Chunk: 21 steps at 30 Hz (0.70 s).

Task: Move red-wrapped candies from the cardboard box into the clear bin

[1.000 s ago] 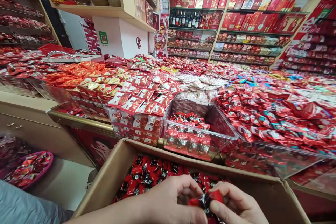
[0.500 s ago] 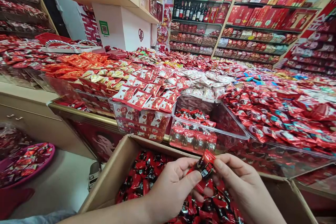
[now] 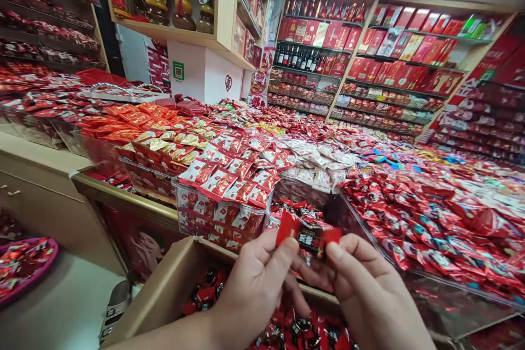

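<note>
A red-and-black wrapped candy point(image 3: 310, 238) is stretched level between my two hands. My left hand point(image 3: 257, 276) pinches its left red end between thumb and fingers. At the other end, my right hand point(image 3: 371, 281) grips the right red tip the same way. White print shows on the candy's black middle. Under my hands stands an open cardboard box point(image 3: 167, 284), holding many similar candies point(image 3: 303, 328). Just behind the held candy is a clear plastic bin point(image 3: 268, 213), partly hidden, with like candies in it.
To the left of that bin, red-and-white packets point(image 3: 221, 181) fill a clear container. Red candies point(image 3: 426, 219) are heaped at the right, white packets point(image 3: 318, 158) behind. A pink basket point(image 3: 51, 254) stands low at the left. Stocked shelves point(image 3: 328, 79) line the back wall.
The view has tilted up, showing more shelf and ceiling. The candy has turned from tilted to level, and my right hand now grips its right end. Both hands have come up slightly over the box.
</note>
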### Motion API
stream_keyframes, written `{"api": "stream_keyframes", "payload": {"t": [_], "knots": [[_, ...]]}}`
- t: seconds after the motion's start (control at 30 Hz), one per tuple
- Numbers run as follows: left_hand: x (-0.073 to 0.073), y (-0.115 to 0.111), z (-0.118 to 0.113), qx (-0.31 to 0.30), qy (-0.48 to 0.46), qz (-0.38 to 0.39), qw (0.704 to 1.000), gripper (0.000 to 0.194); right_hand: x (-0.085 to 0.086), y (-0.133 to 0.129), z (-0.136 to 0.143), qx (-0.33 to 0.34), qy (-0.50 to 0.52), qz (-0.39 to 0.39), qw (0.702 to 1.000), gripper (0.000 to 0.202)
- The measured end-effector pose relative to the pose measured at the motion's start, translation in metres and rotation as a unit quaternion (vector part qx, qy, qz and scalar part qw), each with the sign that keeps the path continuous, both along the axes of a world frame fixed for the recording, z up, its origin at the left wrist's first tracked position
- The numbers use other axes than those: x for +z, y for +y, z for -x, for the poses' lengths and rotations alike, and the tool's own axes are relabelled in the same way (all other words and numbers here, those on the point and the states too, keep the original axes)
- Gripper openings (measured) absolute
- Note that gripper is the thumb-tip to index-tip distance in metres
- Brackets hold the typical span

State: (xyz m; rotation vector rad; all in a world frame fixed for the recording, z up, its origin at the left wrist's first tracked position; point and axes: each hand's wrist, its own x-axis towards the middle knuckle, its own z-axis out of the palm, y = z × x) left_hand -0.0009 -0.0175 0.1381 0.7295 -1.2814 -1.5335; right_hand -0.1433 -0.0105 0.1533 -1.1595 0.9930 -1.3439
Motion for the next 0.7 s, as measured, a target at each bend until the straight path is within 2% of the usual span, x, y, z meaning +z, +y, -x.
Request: {"api": "stream_keyframes", "payload": {"t": [0.07, 0.17, 0.27, 0.43, 0.5, 0.57, 0.63, 0.7], "knots": [[0.011, -0.003, -0.004, -0.003, -0.033, 0.001, 0.999, 0.031, -0.003, 0.006, 0.001, -0.007, 0.032, 0.015, 0.999, 0.022], [0.019, -0.005, -0.007, -0.011, -0.095, 0.035, 0.995, 0.029, 0.002, 0.009, 0.007, -0.046, 0.079, 0.027, 0.995, 0.025], [0.021, -0.008, -0.003, -0.012, -0.101, 0.054, 0.993, 0.029, 0.005, 0.009, 0.01, -0.039, 0.097, 0.012, 0.994, 0.024], [0.02, -0.012, -0.001, -0.017, -0.068, 0.032, 0.997, 0.033, 0.007, 0.012, 0.015, -0.019, 0.103, -0.015, 0.994, 0.024], [0.014, -0.01, -0.008, 0.006, -0.08, 0.054, 0.995, 0.032, 0.015, 0.004, 0.024, -0.051, 0.106, -0.001, 0.993, 0.025], [0.003, -0.007, -0.016, 0.023, -0.139, 0.11, 0.984, 0.029, 0.026, -0.016, 0.034, -0.106, 0.08, 0.029, 0.991, 0.026], [-0.014, -0.004, -0.022, -0.009, -0.23, 0.205, 0.951, 0.026, 0.035, -0.045, 0.039, -0.122, 0.061, 0.026, 0.99, 0.026], [-0.035, -0.004, -0.024, -0.095, -0.302, 0.321, 0.893, 0.026, 0.035, -0.078, 0.035, -0.094, 0.105, -0.036, 0.989, 0.019]]}}
